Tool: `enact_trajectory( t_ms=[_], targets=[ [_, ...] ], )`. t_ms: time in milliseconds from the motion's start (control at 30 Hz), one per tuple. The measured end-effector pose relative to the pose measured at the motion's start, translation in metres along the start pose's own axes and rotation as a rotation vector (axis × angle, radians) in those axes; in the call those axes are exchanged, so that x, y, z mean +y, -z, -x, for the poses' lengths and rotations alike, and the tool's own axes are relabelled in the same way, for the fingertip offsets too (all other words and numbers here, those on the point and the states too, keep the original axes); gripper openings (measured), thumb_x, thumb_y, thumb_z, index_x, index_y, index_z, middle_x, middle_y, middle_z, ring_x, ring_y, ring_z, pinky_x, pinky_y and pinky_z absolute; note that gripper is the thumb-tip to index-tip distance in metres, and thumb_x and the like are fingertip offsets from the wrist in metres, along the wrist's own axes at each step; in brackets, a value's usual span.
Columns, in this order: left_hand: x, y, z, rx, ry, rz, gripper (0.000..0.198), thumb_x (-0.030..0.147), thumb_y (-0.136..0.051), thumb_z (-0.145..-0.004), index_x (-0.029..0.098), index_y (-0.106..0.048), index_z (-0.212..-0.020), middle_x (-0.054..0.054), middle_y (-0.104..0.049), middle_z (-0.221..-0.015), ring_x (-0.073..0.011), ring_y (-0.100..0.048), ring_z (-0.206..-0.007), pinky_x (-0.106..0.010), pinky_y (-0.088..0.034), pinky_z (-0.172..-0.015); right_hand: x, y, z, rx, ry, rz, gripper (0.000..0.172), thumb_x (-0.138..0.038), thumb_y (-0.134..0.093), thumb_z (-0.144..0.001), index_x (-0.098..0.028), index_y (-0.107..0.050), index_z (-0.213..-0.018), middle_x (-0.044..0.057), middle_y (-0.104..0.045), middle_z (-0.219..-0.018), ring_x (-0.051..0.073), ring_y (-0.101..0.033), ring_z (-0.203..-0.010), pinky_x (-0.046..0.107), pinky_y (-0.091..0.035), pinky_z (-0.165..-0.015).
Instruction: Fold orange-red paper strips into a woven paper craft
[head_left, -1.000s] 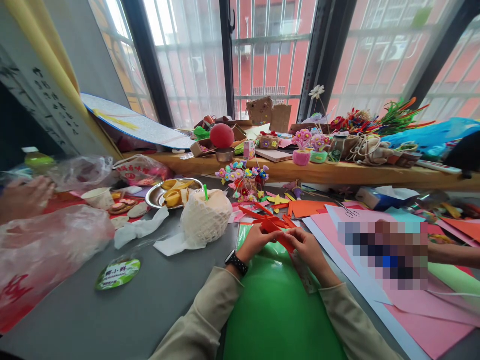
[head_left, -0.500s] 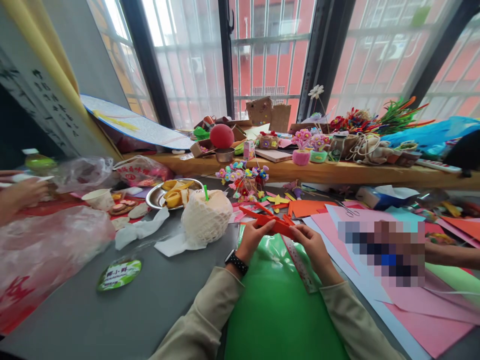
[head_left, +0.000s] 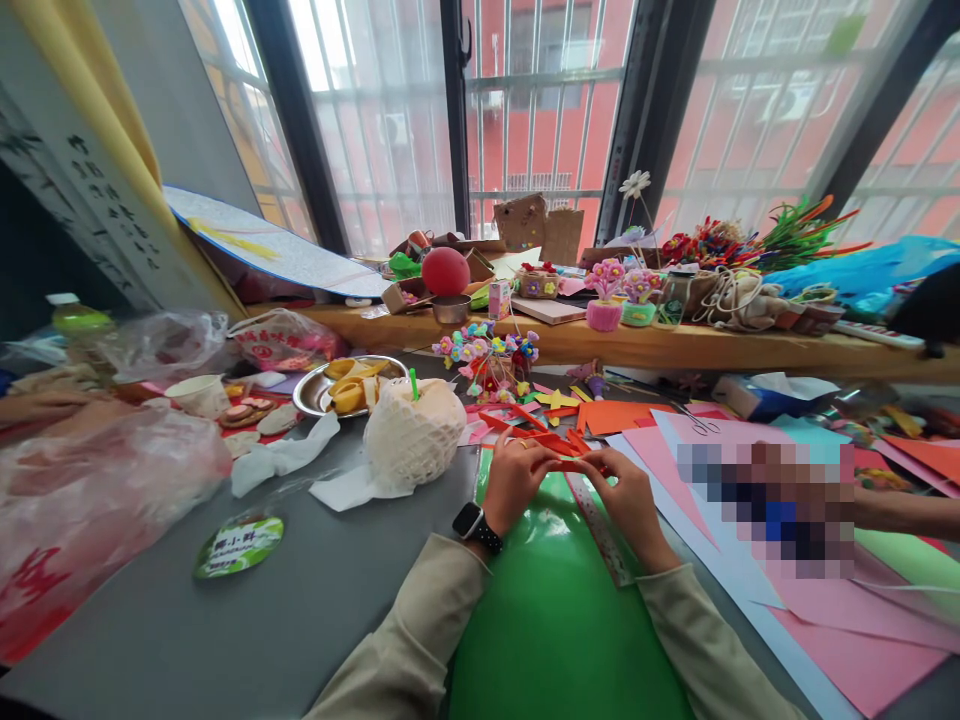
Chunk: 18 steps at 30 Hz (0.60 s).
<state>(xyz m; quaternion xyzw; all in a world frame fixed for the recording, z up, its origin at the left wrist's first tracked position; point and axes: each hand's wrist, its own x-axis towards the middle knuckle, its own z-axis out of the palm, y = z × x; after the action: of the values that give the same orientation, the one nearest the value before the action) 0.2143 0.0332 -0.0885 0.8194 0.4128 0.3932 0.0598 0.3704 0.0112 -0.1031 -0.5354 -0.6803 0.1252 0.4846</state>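
Both of my hands pinch a folded strip of red-orange paper [head_left: 564,464] above a glossy green mat [head_left: 570,610]. My left hand [head_left: 517,480], with a dark watch on its wrist, grips the strip's left part. At its other end, the fingers of my right hand [head_left: 622,495] are closed on the same strip. Further red-orange paper strips [head_left: 529,428] lie just beyond my fingers; whether they join the held piece I cannot tell. Below my right hand a clear ruler [head_left: 600,530] lies on the mat, partly hidden by the fingers.
Left of my hands stands a coconut [head_left: 414,430] in white netting, with a green straw. Behind it is a metal plate [head_left: 304,392] with banana peels. Pink paper sheets [head_left: 847,640] and scissors [head_left: 701,420] lie to the right. Another person's arm [head_left: 907,512] reaches in there, beside a pixelated patch.
My hands have turned the red paper, so it now shows as a narrow edge. My left hand has rolled, bringing the watch face into view. At far left, another person's hand has moved lower.
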Motion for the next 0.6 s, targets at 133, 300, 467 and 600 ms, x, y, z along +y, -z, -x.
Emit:
enact_trajectory(
  t_ms=[133, 300, 467, 600],
  targets=[
    [0.0004, -0.0035, 0.0016, -0.026, -0.066, -0.075, 0.016, 0.03, -0.046, -0.073, 0.022, -0.06, -0.073, 0.0, -0.061, -0.072, -0.0134, -0.052, -0.072, -0.042, -0.017, -0.091, -0.0001, -0.0027, 0.0002, -0.037, 0.091, 0.061, 0.016, -0.03, -0.048, -0.072, -0.017, -0.056, -0.071, 0.004, -0.057, -0.07, 0.016, -0.051, -0.068, 0.027, -0.04, -0.061],
    [0.0011, -0.0046, 0.0025, -0.041, -0.116, -0.127, 0.017, 0.028, -0.044, -0.074, 0.021, -0.059, -0.072, 0.0, -0.06, -0.073, -0.013, -0.051, -0.073, -0.041, -0.016, -0.092, 0.0003, -0.005, 0.0, -0.072, 0.173, 0.14, 0.012, -0.027, -0.047, -0.073, -0.018, -0.055, -0.07, 0.003, -0.057, -0.068, 0.017, -0.05, -0.068, 0.028, -0.038, -0.062],
    [0.0023, -0.0046, 0.0016, -0.03, -0.094, -0.159, 0.017, 0.029, -0.042, -0.075, 0.022, -0.058, -0.073, 0.001, -0.06, -0.074, -0.0132, -0.051, -0.073, -0.042, -0.014, -0.092, 0.0063, -0.0042, -0.0012, -0.025, 0.17, 0.221, 0.014, -0.028, -0.047, -0.073, -0.018, -0.055, -0.071, 0.004, -0.058, -0.07, 0.017, -0.05, -0.07, 0.028, -0.038, -0.063],
    [0.0048, -0.0039, 0.0003, -0.023, -0.082, -0.183, 0.018, 0.03, -0.041, -0.075, 0.022, -0.058, -0.073, 0.001, -0.06, -0.074, -0.0134, -0.051, -0.073, -0.042, -0.014, -0.092, 0.0085, -0.0031, -0.0018, 0.002, 0.131, 0.272, 0.015, -0.029, -0.046, -0.074, -0.018, -0.055, -0.072, 0.003, -0.058, -0.071, 0.017, -0.05, -0.07, 0.029, -0.037, -0.063]
  ],
)
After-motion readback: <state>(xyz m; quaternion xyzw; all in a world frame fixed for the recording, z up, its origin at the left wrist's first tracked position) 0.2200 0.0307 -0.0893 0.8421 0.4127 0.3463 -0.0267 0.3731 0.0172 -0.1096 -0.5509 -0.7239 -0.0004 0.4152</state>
